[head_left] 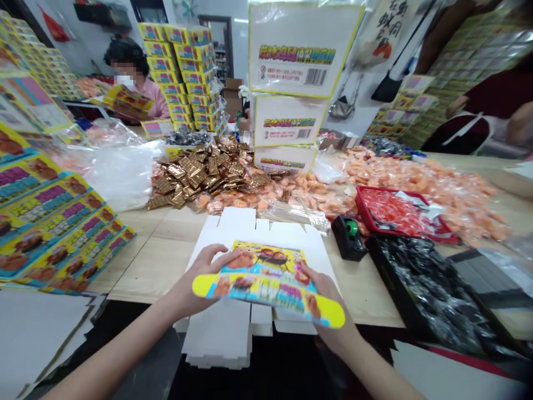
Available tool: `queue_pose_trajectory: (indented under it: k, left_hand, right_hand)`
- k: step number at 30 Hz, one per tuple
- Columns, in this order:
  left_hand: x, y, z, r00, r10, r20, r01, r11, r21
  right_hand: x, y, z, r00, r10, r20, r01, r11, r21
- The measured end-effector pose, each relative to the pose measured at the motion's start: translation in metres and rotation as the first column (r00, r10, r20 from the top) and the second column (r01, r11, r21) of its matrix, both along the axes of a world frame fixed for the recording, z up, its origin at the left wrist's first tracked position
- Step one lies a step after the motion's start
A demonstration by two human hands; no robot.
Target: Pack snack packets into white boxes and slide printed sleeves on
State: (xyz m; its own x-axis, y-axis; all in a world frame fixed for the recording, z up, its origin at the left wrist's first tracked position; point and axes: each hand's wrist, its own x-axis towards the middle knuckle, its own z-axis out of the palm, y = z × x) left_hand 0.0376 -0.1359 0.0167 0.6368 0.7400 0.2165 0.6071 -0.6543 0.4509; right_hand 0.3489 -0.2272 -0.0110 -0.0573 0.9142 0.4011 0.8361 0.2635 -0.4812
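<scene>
A yellow and blue printed cardboard box (270, 289), with a rounded flap standing out on each side, is between my hands. My left hand (212, 272) grips its left end, the fingers lying over the printed top. At the right end my right hand (322, 286) holds it, with the fingertips on the top edge and the palm partly behind the flap. Beneath the box lies a stack of flat white cardboard blanks (225, 333), jutting over the table's front edge. The underside of the box is hidden.
Stacked printed boxes (45, 216) stand at left. Gold packets (200, 169) and orange wrapped pieces (416, 183) are heaped behind. White cartons (287, 122) rise at the back. A tape dispenser (348, 238), red tray (403, 214) and black tray (433, 294) sit right. Co-workers are behind.
</scene>
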Motion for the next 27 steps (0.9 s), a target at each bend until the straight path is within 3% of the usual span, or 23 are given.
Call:
queue_pose_trajectory:
  k: [3,5,9,12,14,16,18,21,25,27]
  left_hand:
    - [-0.024,-0.012,-0.025,0.984,-0.137,-0.117,0.139,0.99,0.008]
    - [-0.026,-0.009,-0.028,0.976,-0.181,-0.118,0.179,0.983,-0.031]
    - [-0.007,0.016,0.001,0.989,-0.11,0.101,0.131,0.962,-0.24]
    - [0.01,0.035,0.019,0.948,-0.014,0.317,0.193,0.818,-0.542]
    - [0.02,0.042,0.017,0.896,0.111,0.43,0.234,0.705,-0.67]
    - [0.029,0.045,0.009,0.833,0.252,0.493,0.228,0.655,-0.721]
    - [0.035,0.046,0.001,0.794,0.313,0.521,0.218,0.653,-0.725]
    - [0.038,0.046,-0.004,0.793,0.295,0.533,0.217,0.681,-0.699]
    - [0.036,0.048,-0.004,0.81,0.293,0.507,0.173,0.708,-0.685]
    - [0.036,0.047,-0.003,0.817,0.297,0.495,0.144,0.725,-0.673]
  right_hand:
    - [0.005,-0.028,-0.034,0.981,0.032,0.191,-0.051,0.994,0.097]
    - [0.011,-0.028,-0.037,0.962,0.104,0.253,-0.129,0.988,0.086]
    - [0.024,0.001,-0.001,0.959,0.263,0.103,-0.269,0.962,0.043]
    - [0.032,0.028,0.031,0.962,0.192,-0.196,-0.216,0.97,-0.111]
    - [0.038,0.041,0.044,0.933,0.119,-0.339,-0.22,0.935,-0.277]
    - [0.047,0.05,0.052,0.9,0.087,-0.426,-0.26,0.893,-0.368]
    - [0.057,0.06,0.061,0.886,0.06,-0.46,-0.236,0.912,-0.335]
    - [0.062,0.079,0.086,0.929,0.042,-0.369,-0.143,0.957,-0.252]
    - [0.047,0.103,0.116,0.966,0.067,-0.25,-0.171,0.891,-0.421]
    - [0.039,0.105,0.118,0.979,0.048,-0.201,-0.124,0.912,-0.39]
